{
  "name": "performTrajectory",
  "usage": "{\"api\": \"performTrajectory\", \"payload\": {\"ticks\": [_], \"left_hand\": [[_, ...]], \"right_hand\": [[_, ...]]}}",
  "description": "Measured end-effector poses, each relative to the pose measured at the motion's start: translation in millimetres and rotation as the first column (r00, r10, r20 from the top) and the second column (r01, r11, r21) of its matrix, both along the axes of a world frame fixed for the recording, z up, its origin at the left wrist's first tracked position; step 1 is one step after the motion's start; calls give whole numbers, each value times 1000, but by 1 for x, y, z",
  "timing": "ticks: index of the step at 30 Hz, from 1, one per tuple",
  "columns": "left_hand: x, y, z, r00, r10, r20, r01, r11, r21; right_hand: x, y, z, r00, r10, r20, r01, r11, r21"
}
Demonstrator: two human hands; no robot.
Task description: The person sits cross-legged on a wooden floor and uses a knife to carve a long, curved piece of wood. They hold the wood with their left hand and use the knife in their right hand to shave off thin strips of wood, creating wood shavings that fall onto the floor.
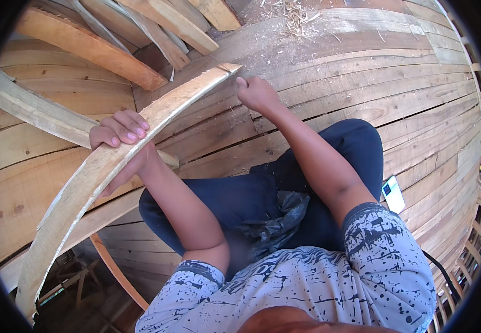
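A long curved pale wooden plank [85,183] runs from the lower left up to the centre top, standing on its edge over the planked wooden hull. My left hand [123,145] grips it around the middle, fingers curled over its top face. My right hand [257,93] is closed just right of the plank's far end [226,69], resting on the hull boards; whether it holds a small tool is hidden. My knees in dark blue trousers [262,194] lie below the arms.
Several loose curved timbers [96,47] are piled at the top left. Wood shavings [293,14] lie at the top. A white phone [393,194] rests on the boards by my right knee. A black plastic bag [284,213] sits in my lap. Rib frames [115,272] show below left.
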State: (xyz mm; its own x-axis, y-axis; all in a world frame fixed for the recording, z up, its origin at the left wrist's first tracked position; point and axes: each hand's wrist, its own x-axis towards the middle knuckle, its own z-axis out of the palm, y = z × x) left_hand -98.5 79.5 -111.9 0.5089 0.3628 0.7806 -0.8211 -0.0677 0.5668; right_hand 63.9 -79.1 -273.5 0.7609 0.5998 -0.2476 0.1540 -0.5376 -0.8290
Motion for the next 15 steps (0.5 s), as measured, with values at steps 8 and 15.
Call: {"api": "performTrajectory", "payload": {"ticks": [8,15], "left_hand": [[1,3,0,1000,-23,9,23,999,24],[-5,0,-4,985,173,-4,-173,983,-61]], "right_hand": [[2,4,-3,1000,-19,-9,19,1000,23],[2,0,5,996,-3,-92,3,1000,0]]}}
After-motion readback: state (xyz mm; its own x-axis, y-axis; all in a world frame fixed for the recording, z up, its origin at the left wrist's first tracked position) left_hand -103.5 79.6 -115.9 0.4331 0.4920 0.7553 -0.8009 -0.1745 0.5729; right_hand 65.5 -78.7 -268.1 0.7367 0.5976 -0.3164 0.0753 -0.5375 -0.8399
